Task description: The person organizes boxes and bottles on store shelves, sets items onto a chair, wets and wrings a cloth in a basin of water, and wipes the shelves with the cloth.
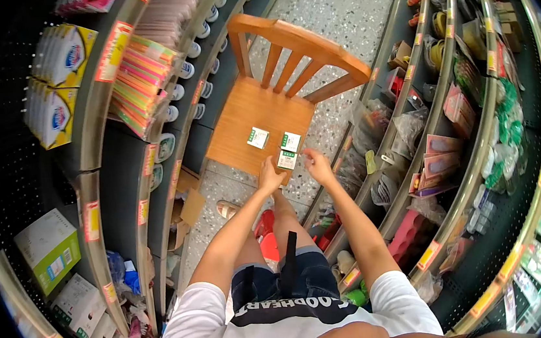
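A wooden chair stands before me, its backrest on the far side. Three small white cards with green bands are at its seat: one card lies to the left, another card to the right. The nearest card is by the front edge, just below the second. My left hand is closed at the left side of this nearest card, thumb and finger on its edge. My right hand is just right of it, apart from the card, thumb and forefinger parted, the other fingers curled.
Shelves with price labels rise on my left, holding yellow packs and boxes. More shelves on the right carry bagged goods. A red stool-like object is between my legs. An opened cardboard box sits left of the chair.
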Tool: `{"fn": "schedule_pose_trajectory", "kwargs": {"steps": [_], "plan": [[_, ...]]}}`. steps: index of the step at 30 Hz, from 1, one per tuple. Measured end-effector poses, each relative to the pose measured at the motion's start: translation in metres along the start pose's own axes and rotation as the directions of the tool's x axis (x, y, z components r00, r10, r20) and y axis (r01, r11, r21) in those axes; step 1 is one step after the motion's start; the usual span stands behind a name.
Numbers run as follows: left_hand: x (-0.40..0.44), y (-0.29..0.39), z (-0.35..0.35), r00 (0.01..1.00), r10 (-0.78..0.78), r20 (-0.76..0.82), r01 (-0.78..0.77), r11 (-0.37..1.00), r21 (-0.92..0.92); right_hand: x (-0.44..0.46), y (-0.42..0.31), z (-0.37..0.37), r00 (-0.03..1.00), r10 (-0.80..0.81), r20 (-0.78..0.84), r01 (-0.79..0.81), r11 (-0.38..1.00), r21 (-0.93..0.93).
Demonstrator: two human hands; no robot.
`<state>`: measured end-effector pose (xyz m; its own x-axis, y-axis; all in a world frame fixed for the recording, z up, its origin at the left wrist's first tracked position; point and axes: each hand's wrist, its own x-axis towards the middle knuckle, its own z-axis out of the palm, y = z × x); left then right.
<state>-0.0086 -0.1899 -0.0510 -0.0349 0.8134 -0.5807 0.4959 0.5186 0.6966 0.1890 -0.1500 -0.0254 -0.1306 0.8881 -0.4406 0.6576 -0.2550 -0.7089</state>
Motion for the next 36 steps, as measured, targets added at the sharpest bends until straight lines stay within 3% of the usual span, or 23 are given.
{"fn": "schedule_pose_trajectory", "kwargs": {"steps": [3,4,7,8,11,12,16,19,22,25,27,32,35,36], "plan": [[0.008,-0.031,0.027,0.999,-0.027,0.030,0.026,0.999,0.036,0.005,0.079,0.063,0.990,0.127,0.068,-0.140,0.956,0.259],[0.010,-0.038,0.034,0.999,-0.031,0.041,0.029,0.998,0.048,0.002,0.066,0.059,0.947,0.259,0.187,-0.298,0.928,0.222],[0.015,-0.049,0.045,0.996,-0.008,0.093,0.005,0.999,0.037,0.000,0.065,0.083,0.892,0.406,0.199,-0.452,0.789,0.417],[0.019,-0.051,0.046,0.993,0.020,0.120,-0.020,1.000,-0.002,-0.001,0.068,0.092,0.915,0.351,0.199,-0.399,0.713,0.577],[0.014,-0.055,0.052,0.992,0.051,0.116,-0.040,0.995,-0.092,0.000,0.071,0.104,0.927,0.273,0.256,-0.374,0.697,0.612],[0.009,-0.055,0.053,0.994,0.052,0.097,-0.040,0.992,-0.117,-0.003,0.066,0.103,0.915,0.316,0.252,-0.404,0.728,0.553],[-0.026,-0.045,0.036,0.994,0.101,0.045,-0.094,0.987,-0.130,-0.029,0.027,0.095,0.960,0.239,0.142,-0.278,0.833,0.478],[-0.071,-0.031,0.003,0.976,0.199,-0.091,-0.207,0.973,-0.101,-0.060,-0.028,0.070,0.982,0.145,0.118,-0.179,0.908,0.379],[-0.118,-0.005,-0.050,0.944,0.279,-0.178,-0.284,0.959,-0.007,-0.093,-0.076,0.057,0.999,0.016,0.048,-0.032,0.937,0.349],[-0.162,0.018,-0.104,0.867,0.392,-0.309,-0.416,0.909,-0.015,-0.117,-0.133,0.046,0.991,-0.128,0.023,0.111,0.924,0.365],[-0.190,0.035,-0.143,0.848,0.385,-0.364,-0.434,0.899,-0.060,-0.137,-0.183,0.034,0.974,-0.224,0.025,0.194,0.891,0.411],[-0.273,0.063,-0.230,0.697,0.377,-0.610,-0.538,0.837,-0.098,-0.176,-0.295,0.015,0.825,-0.556,0.100,0.489,0.792,0.365],[-0.335,0.070,-0.271,0.595,0.294,-0.748,-0.526,0.846,-0.085,-0.208,-0.371,0.008,0.609,-0.791,0.061,0.731,0.590,0.344],[-0.358,0.072,-0.282,0.592,0.236,-0.770,-0.551,0.816,-0.173,-0.216,-0.388,0.010,0.570,-0.807,0.154,0.725,0.583,0.367]]}}
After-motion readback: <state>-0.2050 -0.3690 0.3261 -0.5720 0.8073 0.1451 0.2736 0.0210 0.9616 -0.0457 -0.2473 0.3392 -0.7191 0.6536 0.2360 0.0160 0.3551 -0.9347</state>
